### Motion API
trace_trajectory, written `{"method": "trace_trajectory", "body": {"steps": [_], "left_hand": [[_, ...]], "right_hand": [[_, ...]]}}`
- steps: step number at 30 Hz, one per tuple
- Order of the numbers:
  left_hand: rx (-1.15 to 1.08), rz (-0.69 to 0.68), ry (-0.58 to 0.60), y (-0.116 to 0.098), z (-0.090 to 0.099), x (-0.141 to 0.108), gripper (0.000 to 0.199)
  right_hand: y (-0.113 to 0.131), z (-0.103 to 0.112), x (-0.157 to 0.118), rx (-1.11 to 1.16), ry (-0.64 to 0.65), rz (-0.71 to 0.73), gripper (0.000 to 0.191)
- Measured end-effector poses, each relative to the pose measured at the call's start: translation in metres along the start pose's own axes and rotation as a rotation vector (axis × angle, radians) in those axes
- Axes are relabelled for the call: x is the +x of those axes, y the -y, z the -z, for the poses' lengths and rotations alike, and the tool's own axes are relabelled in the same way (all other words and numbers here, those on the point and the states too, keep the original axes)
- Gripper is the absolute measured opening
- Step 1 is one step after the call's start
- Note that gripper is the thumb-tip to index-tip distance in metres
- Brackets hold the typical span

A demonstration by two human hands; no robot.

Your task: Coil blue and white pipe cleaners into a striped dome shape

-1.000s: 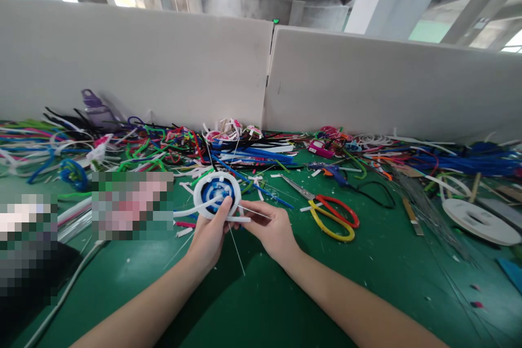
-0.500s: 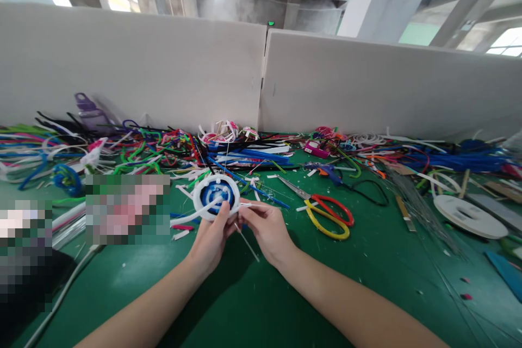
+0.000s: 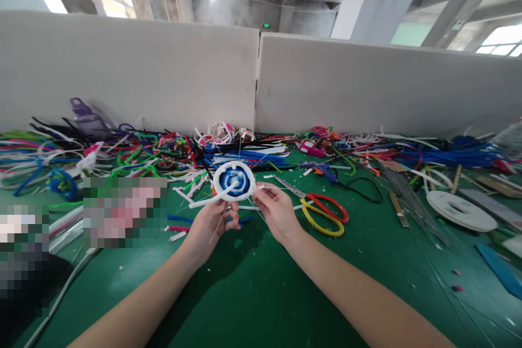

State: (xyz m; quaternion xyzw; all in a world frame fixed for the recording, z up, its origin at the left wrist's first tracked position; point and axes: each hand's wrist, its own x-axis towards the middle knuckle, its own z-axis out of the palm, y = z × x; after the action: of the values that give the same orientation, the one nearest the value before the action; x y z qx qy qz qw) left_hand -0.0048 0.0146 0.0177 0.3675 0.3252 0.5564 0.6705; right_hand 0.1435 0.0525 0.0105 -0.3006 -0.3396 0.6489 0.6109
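Lightness is what I'd expect of the round piece I'm watching on the remote head feed: it looks made of soft, fuzzy strip on thin wires, so I judge it would flatten under a hard squeeze and the wires could bend out of line. It seems unlikely to slip. I'd take hold along the padded white rim or close in underneath, leaving the fine wire free. It has a thick white ring around a dark blue middle with a paler blue and white swirl, small white bumps along the ring's edge, and several wires poking out around it. One loose white strip runs from the middle across the ring to the lower left. The piece is held above the green table, between both hands. My left hand grasps it at the lower edge, fingers curled beneath; the exact grip is hidden. On my right hand, thumb and forefinger pinch at the right edge; whether they nip the rim or a strand there, I can't tell. Scissors lie on the table just beyond that hand.
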Motion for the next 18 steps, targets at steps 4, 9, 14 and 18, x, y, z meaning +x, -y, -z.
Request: {"method": "trace_trajectory", "body": {"steps": [4, 9, 14, 18], "left_hand": [[-0.031, 0.027, -0.020, 0.0025, 0.0041, 0.0016, 0.017], [-0.055, 0.021, -0.063, 0.0060, 0.0079, 0.0013, 0.012], [-0.052, 0.047, -0.103, 0.0071, 0.0059, -0.0004, 0.012], [0.002, 0.064, -0.148, 0.0087, 0.0018, -0.0013, 0.013]], "right_hand": [[-0.0013, -0.0003, -0.0015, -0.009, 0.027, -0.024, 0.024], [-0.0013, -0.0017, -0.0033, -0.010, 0.077, -0.061, 0.021], [-0.0014, -0.0015, -0.0046, 0.006, 0.151, -0.105, 0.019], [-0.0036, -0.0016, -0.0049, 0.034, 0.153, -0.115, 0.018]]}}
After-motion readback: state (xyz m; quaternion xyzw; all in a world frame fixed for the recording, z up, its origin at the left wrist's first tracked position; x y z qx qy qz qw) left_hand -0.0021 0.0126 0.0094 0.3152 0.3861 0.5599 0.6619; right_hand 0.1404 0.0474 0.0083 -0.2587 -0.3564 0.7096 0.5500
